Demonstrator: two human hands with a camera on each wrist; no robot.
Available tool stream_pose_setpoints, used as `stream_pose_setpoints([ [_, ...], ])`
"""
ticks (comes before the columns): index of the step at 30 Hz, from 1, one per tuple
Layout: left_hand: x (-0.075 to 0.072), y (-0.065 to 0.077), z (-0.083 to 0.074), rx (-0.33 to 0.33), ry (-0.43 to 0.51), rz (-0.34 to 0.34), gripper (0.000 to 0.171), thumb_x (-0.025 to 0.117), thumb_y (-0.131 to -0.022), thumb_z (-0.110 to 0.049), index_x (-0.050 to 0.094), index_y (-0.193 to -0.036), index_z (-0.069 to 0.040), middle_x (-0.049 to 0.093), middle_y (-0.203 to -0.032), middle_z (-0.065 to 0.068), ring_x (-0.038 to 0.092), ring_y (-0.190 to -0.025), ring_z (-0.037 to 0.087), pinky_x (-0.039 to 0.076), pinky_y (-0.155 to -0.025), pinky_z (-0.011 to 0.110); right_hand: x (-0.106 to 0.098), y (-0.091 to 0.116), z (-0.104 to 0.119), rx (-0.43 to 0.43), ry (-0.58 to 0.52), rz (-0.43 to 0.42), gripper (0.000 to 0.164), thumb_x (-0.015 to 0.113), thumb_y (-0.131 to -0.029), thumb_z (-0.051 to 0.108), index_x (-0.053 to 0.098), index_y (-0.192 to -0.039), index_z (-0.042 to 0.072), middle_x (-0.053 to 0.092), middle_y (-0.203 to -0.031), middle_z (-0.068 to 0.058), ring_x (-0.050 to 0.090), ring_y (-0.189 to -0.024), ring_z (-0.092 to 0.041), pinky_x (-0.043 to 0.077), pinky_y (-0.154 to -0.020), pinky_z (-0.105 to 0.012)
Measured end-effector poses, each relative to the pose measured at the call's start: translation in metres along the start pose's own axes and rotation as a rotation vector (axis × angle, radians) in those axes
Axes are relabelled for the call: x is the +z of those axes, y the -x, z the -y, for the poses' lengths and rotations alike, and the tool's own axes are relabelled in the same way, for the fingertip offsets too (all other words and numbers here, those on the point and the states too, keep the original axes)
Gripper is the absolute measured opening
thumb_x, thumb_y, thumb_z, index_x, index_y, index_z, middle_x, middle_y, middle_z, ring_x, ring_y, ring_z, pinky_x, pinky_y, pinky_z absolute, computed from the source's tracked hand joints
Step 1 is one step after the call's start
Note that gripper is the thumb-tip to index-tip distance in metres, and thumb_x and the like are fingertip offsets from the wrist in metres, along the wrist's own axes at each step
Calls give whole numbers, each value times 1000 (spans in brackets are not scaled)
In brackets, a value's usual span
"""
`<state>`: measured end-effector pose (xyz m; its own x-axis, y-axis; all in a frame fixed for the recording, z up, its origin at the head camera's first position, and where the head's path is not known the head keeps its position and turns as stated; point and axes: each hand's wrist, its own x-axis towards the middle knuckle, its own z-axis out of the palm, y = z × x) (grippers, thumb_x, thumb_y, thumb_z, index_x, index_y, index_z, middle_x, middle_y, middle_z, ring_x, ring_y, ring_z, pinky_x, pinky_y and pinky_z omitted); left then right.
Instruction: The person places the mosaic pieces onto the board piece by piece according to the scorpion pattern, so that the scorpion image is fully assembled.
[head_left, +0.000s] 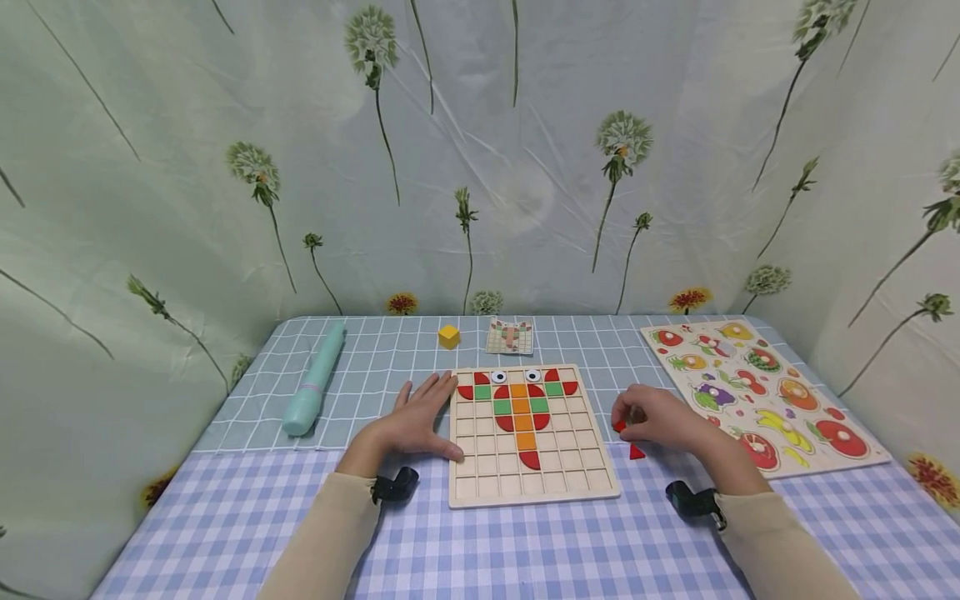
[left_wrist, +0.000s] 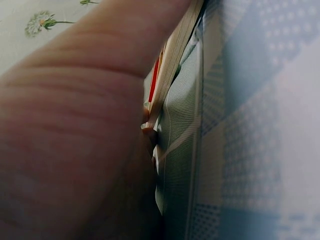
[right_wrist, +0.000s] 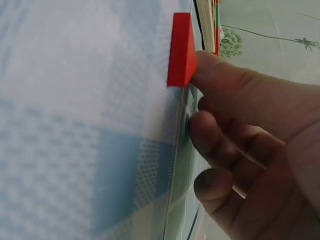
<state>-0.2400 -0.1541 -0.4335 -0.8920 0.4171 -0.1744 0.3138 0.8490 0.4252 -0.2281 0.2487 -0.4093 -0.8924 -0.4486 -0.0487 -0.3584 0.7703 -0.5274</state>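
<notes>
A square wooden grid board (head_left: 476, 490) lies mid-table, with red, green and orange pieces and two eye discs forming a figure. Along its left edge rests my left hand (head_left: 417, 421), fingers spread, thumb at the rim; in the left wrist view the hand (left_wrist: 75, 135) hides most of the board (left_wrist: 175, 57). Right of the board, my right hand (head_left: 660, 419) pinches a small red piece (head_left: 619, 426) at the tabletop. A red triangular piece (head_left: 637, 452) lies just nearer. The right wrist view shows a red piece (right_wrist: 180, 50) by the thumb (right_wrist: 225, 77); the index fingertip is hidden there.
A small picture card (head_left: 510, 337) and a yellow cube (head_left: 448, 337) stand behind the board. To the left lies a long turquoise case (head_left: 315, 387). A fruit puzzle board (head_left: 765, 392) occupies the right side, close to my right forearm. A floral curtain (head_left: 480, 150) hangs behind the table.
</notes>
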Motion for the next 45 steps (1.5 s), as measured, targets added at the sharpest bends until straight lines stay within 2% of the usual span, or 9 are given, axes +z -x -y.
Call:
stream_pose_setpoints([
  [5,0,0,0,-5,1,1,127,82,-68,-65,13,-162,-12,8,-171,8,1,-158,32,-7,-123,64,0,-1,1,-26,-20,-3,15,77,-84,7,65,-87,15,61,-85,3,52,-76,-11,46,-67,-24],
  [10,-1,1,0,-7,4,4,128,82,-68,-65,13,-162,-12,8,-170,9,1,-158,32,-6,-122,64,0,-4,1,-14,-32,6,10,72,-88,5,66,-86,13,62,-83,4,54,-77,-11,47,-69,-22],
  [20,-2,1,-3,-8,6,4,127,82,-69,-64,14,-162,-13,9,-170,8,1,-158,32,-7,-122,64,-2,-5,8,-22,-58,-10,14,67,-93,8,74,-100,18,66,-93,4,53,-83,-14,47,-69,-21],
  [30,-2,1,-4,-6,6,1,126,82,-69,-64,14,-162,-12,9,-170,8,1,-158,32,-7,-122,64,1,-12,24,-26,-149,44,22,69,-89,3,71,-109,13,69,-101,0,59,-82,-15,54,-72,-22],
  [37,-3,1,-3,-8,6,3,126,82,-69,-65,14,-162,-13,9,-170,8,2,-158,32,-6,-122,64,7,-18,32,-73,-127,48,20,75,-87,8,73,-106,15,70,-97,3,59,-85,-14,53,-76,-21],
  [45,-2,2,-3,0,8,2,126,82,-68,-64,14,-162,-12,9,-170,8,1,-158,32,-6,-122,64,16,-23,45,-100,-144,116,18,77,-86,11,73,-103,17,66,-89,5,58,-83,-14,52,-74,-21],
])
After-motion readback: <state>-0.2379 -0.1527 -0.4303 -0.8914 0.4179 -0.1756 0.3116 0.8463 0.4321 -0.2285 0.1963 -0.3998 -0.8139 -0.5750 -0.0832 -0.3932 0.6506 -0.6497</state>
